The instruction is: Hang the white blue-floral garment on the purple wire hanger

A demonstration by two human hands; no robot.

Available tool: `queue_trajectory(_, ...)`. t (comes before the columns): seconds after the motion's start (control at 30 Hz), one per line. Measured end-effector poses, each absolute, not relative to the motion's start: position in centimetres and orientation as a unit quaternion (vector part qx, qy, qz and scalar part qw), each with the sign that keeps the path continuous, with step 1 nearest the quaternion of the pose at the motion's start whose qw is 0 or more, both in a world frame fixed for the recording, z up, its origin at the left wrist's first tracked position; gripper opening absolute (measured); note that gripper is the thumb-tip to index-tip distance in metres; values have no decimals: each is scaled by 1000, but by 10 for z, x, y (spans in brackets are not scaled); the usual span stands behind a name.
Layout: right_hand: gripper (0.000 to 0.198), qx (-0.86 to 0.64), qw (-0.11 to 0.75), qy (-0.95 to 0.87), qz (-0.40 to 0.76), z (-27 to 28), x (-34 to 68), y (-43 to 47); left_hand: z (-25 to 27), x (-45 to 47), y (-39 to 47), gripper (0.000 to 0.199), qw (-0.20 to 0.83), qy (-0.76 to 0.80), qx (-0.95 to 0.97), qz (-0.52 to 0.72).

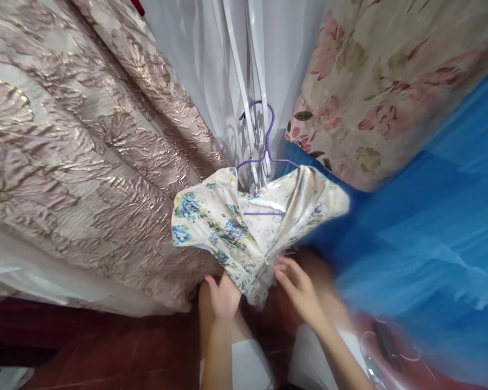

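A cream blouse [231,227] with blue flowers hangs in the middle on a purple hanger [267,154]. Its neckline is open and its lower part narrows toward my hands. My left hand [224,298] is at the lower left edge, thumb sticking out and the other fingers hidden behind the cloth; it looks open. On the other side, my right hand [296,287] has its fingers apart and slightly bent, with the tips at the blouse's lower right edge. Blur hides whether those fingertips touch the cloth.
White straps [238,70] hang around the hanger's hook. Pink-gold textured fabric [106,135] fills the left. Floral cloth [361,92] and blue fabric [431,233] hang at the right. Below are my knees, a reddish floor [146,352] and a dark object [386,341].
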State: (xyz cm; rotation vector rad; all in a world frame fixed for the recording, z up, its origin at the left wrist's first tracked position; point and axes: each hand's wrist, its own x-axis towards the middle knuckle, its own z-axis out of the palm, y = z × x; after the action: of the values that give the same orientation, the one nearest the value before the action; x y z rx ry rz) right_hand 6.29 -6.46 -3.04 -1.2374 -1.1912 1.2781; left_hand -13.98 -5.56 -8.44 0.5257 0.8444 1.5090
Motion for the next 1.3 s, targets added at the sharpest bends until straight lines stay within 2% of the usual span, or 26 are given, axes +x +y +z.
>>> queue_trajectory(0.13, 29, -520, 471, -543, 462, -24, 39, -32, -102, -124, -82, 63, 528, 507, 272, 625)
queue_trajectory(0.2, 31, -513, 475, -553, 453, -23, 34, -28, -105, -117, -85, 53, 480, 559, 305, 604)
queue_trajectory(0.33, 37, -509, 482, -532, 475, -27, 38, -39, -109, -117, -70, 45, 408, 586, 320, 622)
queue_trajectory(0.4, 40, -511, 476, -517, 494, -31, 41, -48, -113, -119, -62, 44, 307, 596, 313, 673)
queue_trajectory(0.47, 42, -509, 471, -503, 515, -33, 44, -57, -119, -117, -58, 46, 155, 593, 332, 717)
queue_trajectory(0.53, 43, -499, 468, -493, 537, -34, 44, -66, -123, -110, -60, 47, 59, 581, 398, 708)
queue_trajectory(0.6, 44, -485, 470, -487, 554, -35, 44, -73, -124, -96, -64, 42, 74, 559, 498, 659)
queue_trajectory(0.77, 45, -481, 486, -473, 556, -34, 41, -82, -111, -63, -67, 8, 177, 520, 587, 595)
queue_trajectory(1.0, 42, -507, 478, -444, 563, -7, 48, -77, -87, -61, -74, 21, 200, 480, 593, 615)
queue_trajectory(1.17, 28, -485, 520, -437, 551, 50, 49, -45, -75, -59, -83, 14, 218, 467, 617, 595)
queue_trajectory(1.3, 25, -453, 555, -482, 505, 105, 48, -5, -71, -57, -88, 15, 229, 432, 643, 589)
